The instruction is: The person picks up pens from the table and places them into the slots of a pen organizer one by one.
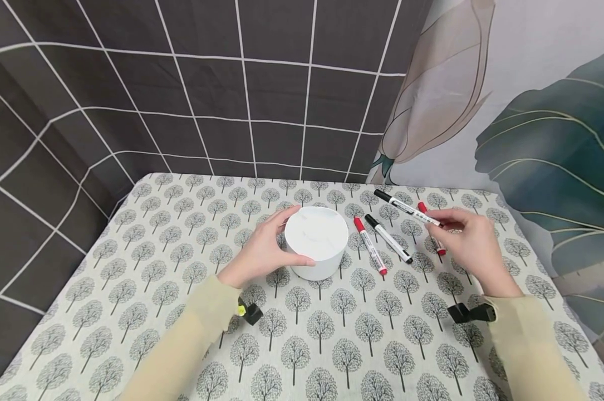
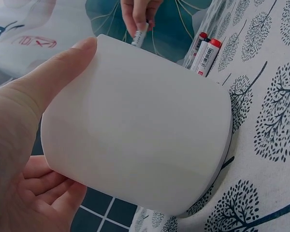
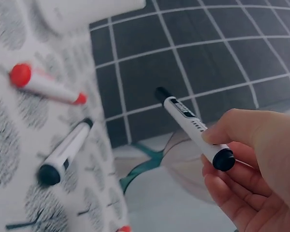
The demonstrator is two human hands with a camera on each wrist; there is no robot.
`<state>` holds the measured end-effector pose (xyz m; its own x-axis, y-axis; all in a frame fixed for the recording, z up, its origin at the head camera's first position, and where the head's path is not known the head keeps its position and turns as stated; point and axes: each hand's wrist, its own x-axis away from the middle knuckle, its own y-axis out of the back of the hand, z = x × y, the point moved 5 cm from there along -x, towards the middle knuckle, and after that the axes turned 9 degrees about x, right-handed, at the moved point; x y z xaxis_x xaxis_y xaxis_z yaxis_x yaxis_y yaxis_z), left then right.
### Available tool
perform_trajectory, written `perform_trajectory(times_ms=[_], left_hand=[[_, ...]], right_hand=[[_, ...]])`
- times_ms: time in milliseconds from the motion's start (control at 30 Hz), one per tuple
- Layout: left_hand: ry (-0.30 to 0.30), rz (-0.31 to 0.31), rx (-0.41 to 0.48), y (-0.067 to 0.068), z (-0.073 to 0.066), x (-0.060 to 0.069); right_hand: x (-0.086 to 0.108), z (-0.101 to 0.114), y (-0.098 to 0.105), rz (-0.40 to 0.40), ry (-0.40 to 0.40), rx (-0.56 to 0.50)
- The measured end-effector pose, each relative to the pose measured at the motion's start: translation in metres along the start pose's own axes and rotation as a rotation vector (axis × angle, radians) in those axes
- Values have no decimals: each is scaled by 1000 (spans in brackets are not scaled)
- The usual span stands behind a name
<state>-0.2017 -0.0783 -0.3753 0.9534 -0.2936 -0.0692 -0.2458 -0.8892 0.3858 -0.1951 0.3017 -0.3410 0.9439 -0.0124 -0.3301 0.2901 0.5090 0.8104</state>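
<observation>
On the cloth in the head view, my left hand [image 1: 259, 248] grips a white round container [image 1: 318, 271] from its left side, thumb at the front and fingers behind. The left wrist view shows the container's smooth wall [image 2: 135, 125] close up. My right hand [image 1: 474, 245] pinches a black-capped whiteboard marker [image 3: 189, 123] near one end, raised above the table with its cap pointing away. Between container and right hand lie a red marker [image 1: 371, 248] and another black marker [image 1: 389, 239]. A second red marker [image 1: 441, 252] lies partly hidden below the right hand.
The table wears a white cloth [image 1: 296, 345] printed with grey trees. Behind it hangs a dark curtain [image 1: 206, 83] with white grid lines. A floral curtain [image 1: 557, 139] hangs at the right, along the table's edge.
</observation>
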Motion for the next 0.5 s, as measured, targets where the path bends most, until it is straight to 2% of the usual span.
perform_trajectory(times_ms=[100,233,367,500], left_hand=[[1,1,4,0,0,0],[-12,6,-4,1,1,-1],[-17,8,-7,1,2,-1],[-27,9,-10,1,3,-1]], right_hand=[[-2,9,6,-41,6,-28],[-3,26,15,-102,-1,-140],[-6,40,21,-113,-44,-261],[-10,54,26,-132,-46,-366]])
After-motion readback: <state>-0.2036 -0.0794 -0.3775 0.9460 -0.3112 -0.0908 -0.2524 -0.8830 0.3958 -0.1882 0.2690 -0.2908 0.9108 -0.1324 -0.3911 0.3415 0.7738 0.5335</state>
